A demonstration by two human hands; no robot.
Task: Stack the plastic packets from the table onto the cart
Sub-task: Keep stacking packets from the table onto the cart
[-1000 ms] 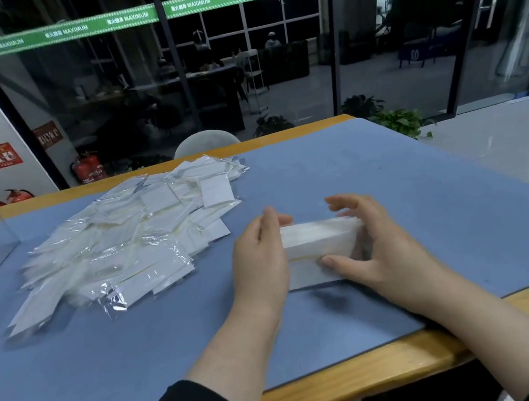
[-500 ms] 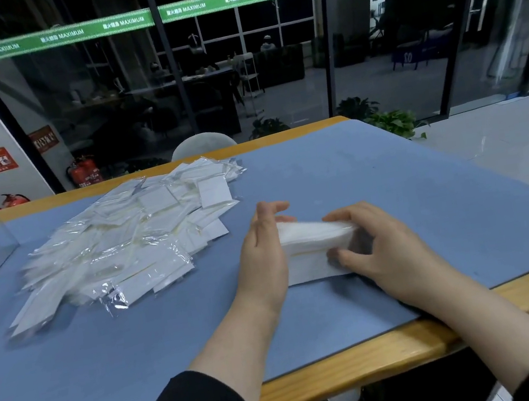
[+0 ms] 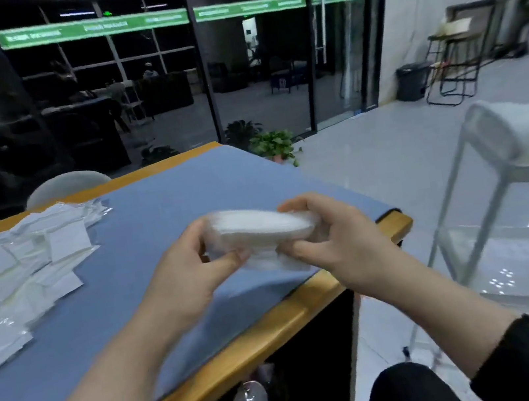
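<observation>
— Green banding (image 3: 90,28) runs across the dark glass wall; its white lettering is too blurred to read. What's on the table?

— Loose clear plastic packets (image 3: 16,263) heaped at the left of the blue-topped, wood-edged table (image 3: 158,196). A potted green plant (image 3: 273,145) stands beyond its far corner.

— And the hands?

— Left hand (image 3: 181,276) and right hand (image 3: 335,241) grip a white stack of packets (image 3: 260,227) by its ends, fingers curled, above the table's right edge. A pale metal-framed cart (image 3: 496,142) stands at the right.
</observation>
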